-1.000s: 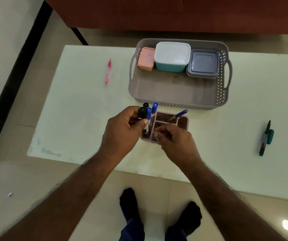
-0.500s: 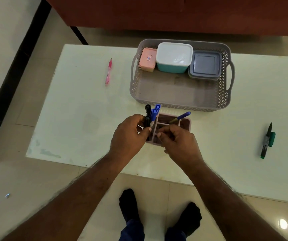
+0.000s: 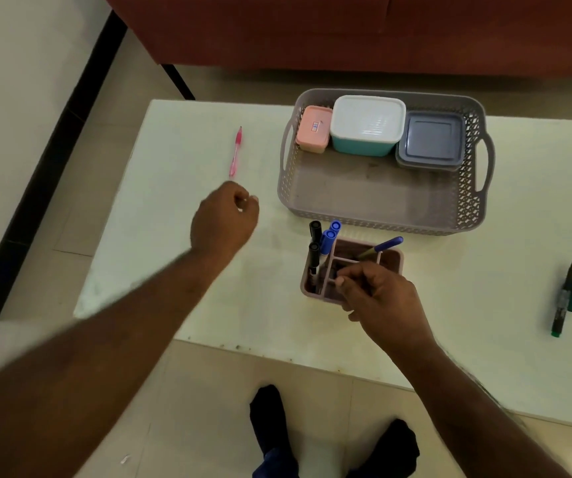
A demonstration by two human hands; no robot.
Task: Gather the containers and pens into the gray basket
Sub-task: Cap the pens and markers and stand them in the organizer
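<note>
The gray basket (image 3: 374, 215) stands at the table's far side and holds a pink container (image 3: 313, 128), a white-lidded teal container (image 3: 365, 124) and a gray flat container (image 3: 431, 139) along its back wall. In front of it a mauve pen holder (image 3: 389, 257) carries black and blue markers (image 3: 322, 236) and one blue pen (image 3: 386, 243). My right hand (image 3: 377, 298) grips the holder's near rim. My left hand (image 3: 224, 219) hovers empty, fingers curled, just below a pink pen (image 3: 235, 153) lying on the table. A green marker (image 3: 565, 298) lies at the right.
The white table (image 3: 174, 243) has its near edge in front of my feet. A red-brown sofa (image 3: 346, 29) runs behind the table. A dark floor strip lies at the left.
My left hand let go of the markers, which now stand in the holder, and moved left toward the pink pen. My right hand stayed on the holder.
</note>
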